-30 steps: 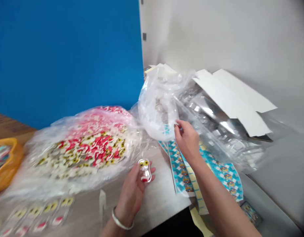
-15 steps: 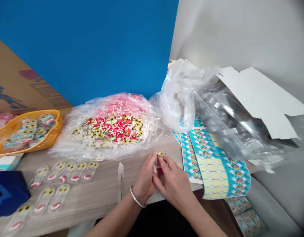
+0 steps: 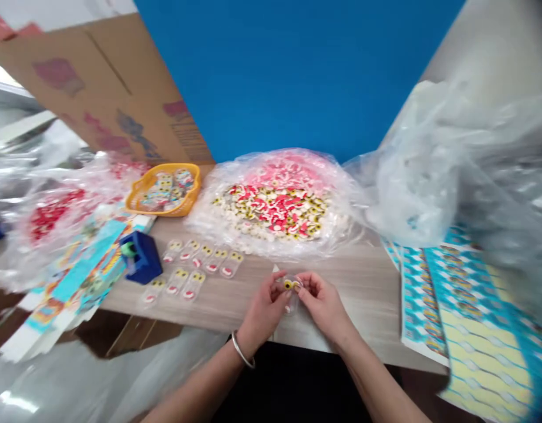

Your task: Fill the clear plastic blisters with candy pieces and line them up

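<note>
Table (image 3: 372, 323) | clear plastic case (image 3: 290, 306) (yellow eye (image 3: 289, 284) showing) | grip: left hand (image 3: 267, 308), right hand (image 3: 322, 302) pinching it

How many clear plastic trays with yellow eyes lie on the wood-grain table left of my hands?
8 clear plastic trays: five in the far row, three in the near row; none there looks hidden.

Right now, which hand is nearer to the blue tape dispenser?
Left. The left hand is to the right of the blue tape dispenser, with clear cases between them; the right hand is farther right, beyond the left hand.
</note>
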The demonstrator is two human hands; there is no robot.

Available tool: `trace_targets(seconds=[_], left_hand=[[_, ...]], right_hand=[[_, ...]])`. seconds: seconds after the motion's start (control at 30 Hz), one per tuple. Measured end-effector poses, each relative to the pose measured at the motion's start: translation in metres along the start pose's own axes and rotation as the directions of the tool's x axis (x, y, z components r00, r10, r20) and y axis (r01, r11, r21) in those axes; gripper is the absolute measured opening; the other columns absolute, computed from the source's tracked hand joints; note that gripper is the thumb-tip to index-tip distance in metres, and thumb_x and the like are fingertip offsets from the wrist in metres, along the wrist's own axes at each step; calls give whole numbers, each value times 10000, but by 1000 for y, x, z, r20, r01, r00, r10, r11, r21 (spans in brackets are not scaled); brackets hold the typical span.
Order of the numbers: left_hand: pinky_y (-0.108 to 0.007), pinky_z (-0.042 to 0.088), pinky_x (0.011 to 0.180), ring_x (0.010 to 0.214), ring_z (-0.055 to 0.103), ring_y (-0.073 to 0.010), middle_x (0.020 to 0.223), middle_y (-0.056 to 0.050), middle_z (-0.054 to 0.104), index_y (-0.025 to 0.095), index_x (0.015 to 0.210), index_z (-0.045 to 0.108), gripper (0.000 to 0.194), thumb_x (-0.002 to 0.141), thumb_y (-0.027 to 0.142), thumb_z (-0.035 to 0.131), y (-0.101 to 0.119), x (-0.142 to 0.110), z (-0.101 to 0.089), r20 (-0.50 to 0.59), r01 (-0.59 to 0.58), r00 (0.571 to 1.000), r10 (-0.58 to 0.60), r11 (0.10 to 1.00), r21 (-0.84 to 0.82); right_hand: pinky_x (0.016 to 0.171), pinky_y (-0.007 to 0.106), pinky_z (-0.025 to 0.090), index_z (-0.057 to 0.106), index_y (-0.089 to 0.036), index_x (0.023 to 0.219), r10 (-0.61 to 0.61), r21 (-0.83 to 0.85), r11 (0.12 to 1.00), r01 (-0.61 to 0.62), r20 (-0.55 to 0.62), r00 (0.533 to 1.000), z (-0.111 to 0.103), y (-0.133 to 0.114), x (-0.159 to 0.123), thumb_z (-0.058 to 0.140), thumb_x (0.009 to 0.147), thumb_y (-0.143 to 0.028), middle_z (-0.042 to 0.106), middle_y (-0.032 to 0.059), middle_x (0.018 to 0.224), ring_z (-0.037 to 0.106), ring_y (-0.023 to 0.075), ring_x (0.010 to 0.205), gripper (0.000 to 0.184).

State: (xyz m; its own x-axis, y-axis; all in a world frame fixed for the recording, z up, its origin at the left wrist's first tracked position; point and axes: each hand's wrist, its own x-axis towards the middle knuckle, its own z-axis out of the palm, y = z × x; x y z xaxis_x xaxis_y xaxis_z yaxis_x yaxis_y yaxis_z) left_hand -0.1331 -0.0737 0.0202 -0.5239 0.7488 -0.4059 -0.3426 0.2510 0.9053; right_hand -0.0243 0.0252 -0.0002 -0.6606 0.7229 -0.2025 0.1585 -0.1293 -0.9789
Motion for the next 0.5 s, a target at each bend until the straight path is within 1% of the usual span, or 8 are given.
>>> trace_targets(seconds=[0.07, 0.13, 0.2, 0.23, 0.3, 0.37, 0.43, 0.5], left_hand=[[-262, 466, 607, 604, 594, -144, 716, -2, 670, 156, 1161, 623, 487, 723, 298, 781, -1, -10, -36, -142, -10, 990, 20, 998, 68], [-270, 467, 610, 608, 606, -158, 718, -5, 675, 164, 1133, 621, 449, 731, 304, 765, -1, -23, -74, -269, -5, 962, 41, 991, 133], [-281, 460, 618, 611, 615, -173, 711, 3, 669, 178, 1131, 624, 419, 752, 316, 738, -1, -34, -108, -375, 12, 922, 98, 960, 279], [-288, 456, 627, 614, 622, -180, 710, 7, 666, 186, 1132, 627, 403, 765, 321, 723, -1, -38, -123, -418, 34, 898, 137, 926, 377], [-304, 452, 656, 634, 640, -200, 717, 3, 669, 194, 1127, 634, 365, 792, 328, 690, -1, -42, -146, -465, 99, 860, 210, 825, 556], [-324, 458, 698, 694, 665, -229, 755, -21, 687, 189, 1139, 636, 345, 823, 327, 648, 0, -41, -157, -474, 157, 839, 268, 715, 682], [-343, 470, 749, 789, 682, -254, 862, -66, 709, 179, 1174, 629, 346, 860, 321, 594, 3, -37, -159, -450, 188, 833, 321, 602, 776], [-357, 479, 782, 873, 678, -270, 1013, -115, 703, 175, 1208, 622, 357, 892, 324, 543, 5, -33, -156, -407, 206, 837, 364, 480, 853]], right_hand=[[673, 308, 540, 656, -181, 933, 15, -21, 1000, -14, 76, 997, 40, 7, 8, 627, 793, -325, 716, 40, 797, 666, 180, 704, 202], [711, 317, 550, 669, -177, 966, 12, -59, 998, -3, 162, 987, 78, 10, 13, 613, 783, -261, 731, 51, 830, 689, 187, 741, 209], [756, 324, 551, 675, -177, 1035, -13, -102, 994, 38, 229, 973, 105, 9, 16, 600, 798, -232, 746, 63, 901, 705, 190, 790, 255], [764, 323, 547, 675, -179, 1059, -27, -122, 991, 59, 253, 967, 114, 7, 18, 593, 815, -234, 748, 64, 920, 707, 188, 799, 264], [741, 310, 537, 682, -182, 1033, -35, -157, 984, 84, 288, 957, 122, 4, 19, 583, 848, -259, 747, 56, 887, 702, 182, 774, 224], [706, 293, 525, 686, -185, 966, -24, -176, 981, 82, 307, 952, 119, 2, 19, 574, 864, -277, 735, 38, 813, 689, 176, 740, 177], [679, 281, 513, 684, -188, 938, -15, -191, 978, 79, 314, 949, 113, 2, 18, 574, 860, -272, 719, 24, 767, 674, 170, 715, 159], [662, 271, 504, 686, -190, 943, -11, -201, 976, 78, 315, 949, 108, 5, 16, 573, 856, -260, 712, 17, 762, 660, 163, 704, 158]])
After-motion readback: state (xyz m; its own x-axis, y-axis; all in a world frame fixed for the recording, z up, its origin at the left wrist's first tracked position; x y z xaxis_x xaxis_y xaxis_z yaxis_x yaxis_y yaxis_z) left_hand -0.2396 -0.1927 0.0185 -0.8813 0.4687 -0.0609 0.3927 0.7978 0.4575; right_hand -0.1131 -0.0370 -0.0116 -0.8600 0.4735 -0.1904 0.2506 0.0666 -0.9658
